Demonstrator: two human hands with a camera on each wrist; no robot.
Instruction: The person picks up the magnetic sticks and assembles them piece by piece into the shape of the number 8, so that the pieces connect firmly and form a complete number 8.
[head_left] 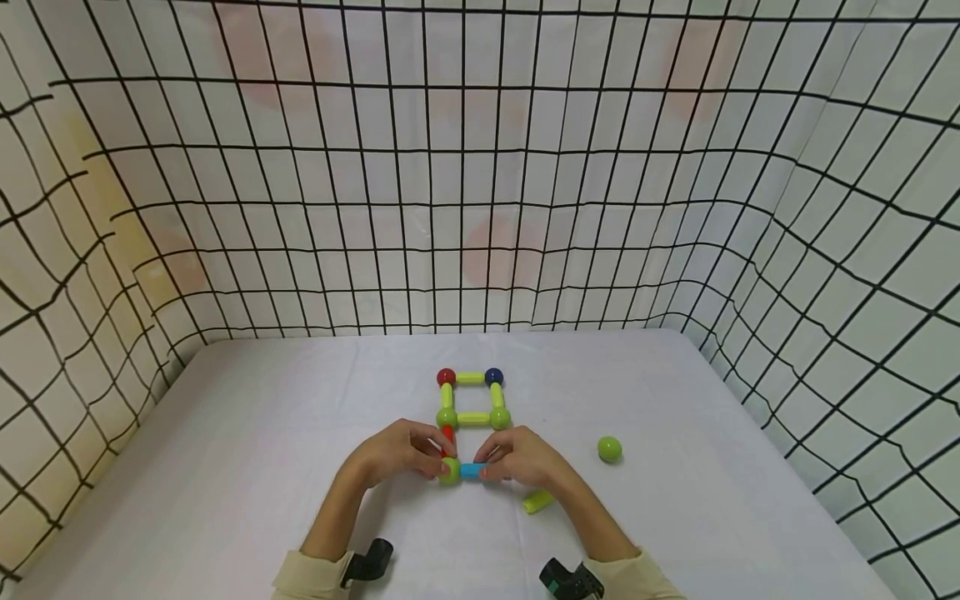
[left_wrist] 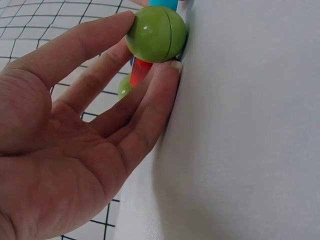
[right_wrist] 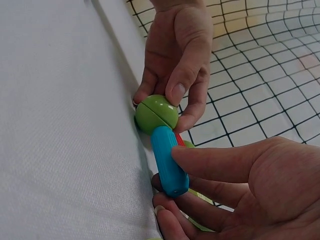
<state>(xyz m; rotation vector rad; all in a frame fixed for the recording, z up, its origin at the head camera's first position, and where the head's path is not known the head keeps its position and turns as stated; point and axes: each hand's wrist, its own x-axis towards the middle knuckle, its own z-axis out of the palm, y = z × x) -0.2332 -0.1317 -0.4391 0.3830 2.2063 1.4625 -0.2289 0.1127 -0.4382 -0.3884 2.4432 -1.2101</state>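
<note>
My left hand (head_left: 405, 450) pinches a green ball (left_wrist: 156, 34) between thumb and fingers at the near end of a red rod (head_left: 447, 438). In my right hand (head_left: 525, 458) a blue ribbed rod (right_wrist: 169, 161) is pinched, one end touching the same green ball. Beyond the hands, the red rod runs up to a flat square of yellow-green rods (head_left: 472, 418). Its corners are a red ball (head_left: 446, 378), a dark blue ball (head_left: 493, 377), a left green ball (head_left: 446, 417) and a right green ball (head_left: 500, 418).
A loose green ball (head_left: 610, 449) lies right of the right hand. Partly under the right forearm lies a loose yellow-green rod (head_left: 537, 501). White cloth (head_left: 262, 400) covers the table, and black grid netting (head_left: 480, 183) stands around its back and sides.
</note>
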